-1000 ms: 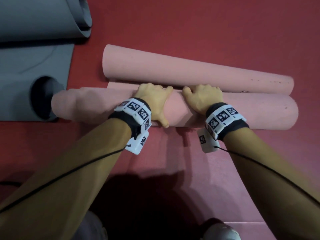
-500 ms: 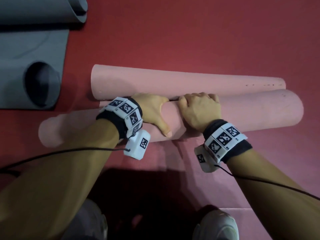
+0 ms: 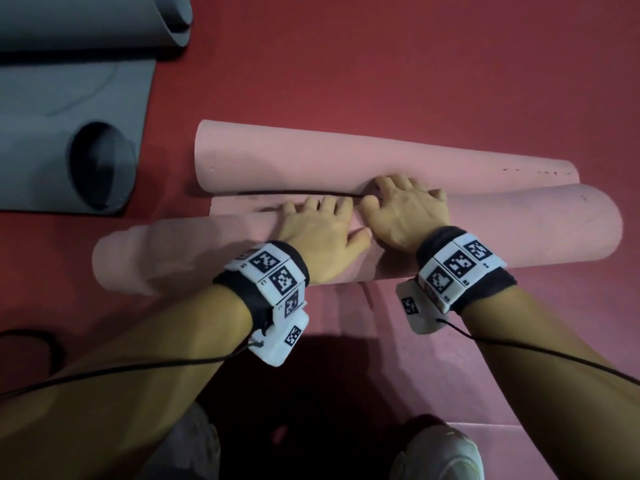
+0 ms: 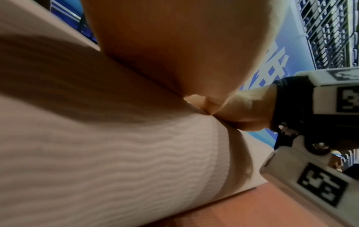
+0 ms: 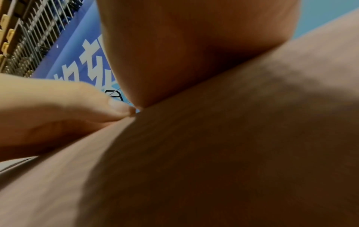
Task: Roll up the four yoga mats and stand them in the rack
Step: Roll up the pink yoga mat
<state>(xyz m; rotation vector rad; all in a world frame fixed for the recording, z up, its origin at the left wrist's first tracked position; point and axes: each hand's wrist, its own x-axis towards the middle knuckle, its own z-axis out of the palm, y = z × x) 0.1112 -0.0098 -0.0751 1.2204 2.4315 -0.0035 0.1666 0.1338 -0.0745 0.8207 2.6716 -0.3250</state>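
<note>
A pink yoga mat roll (image 3: 519,233) lies crosswise on the red floor, its left end telescoped out narrower (image 3: 121,261). The mat's far end (image 3: 311,161) curls up as a second tube right behind it. My left hand (image 3: 318,223) lies flat on top of the roll, fingers stretched forward. My right hand (image 3: 401,209) presses beside it, its fingertips reaching the seam between the two tubes. The thumbs almost meet. In the left wrist view the ribbed roll (image 4: 97,153) fills the frame under my palm (image 4: 174,46). The right wrist view shows the roll (image 5: 233,153) and my left thumb (image 5: 77,107).
Two grey mats lie at the far left, one loosely rolled (image 3: 69,29) and one with an open tube end (image 3: 100,168). The unrolled pink strip (image 3: 346,323) runs back toward my white shoe (image 3: 440,455). Cables trail from both wrist cameras.
The roll has moved forward against the curled far end. Both hands have shifted from gripping its near side to lying on top with fingers stretched out.
</note>
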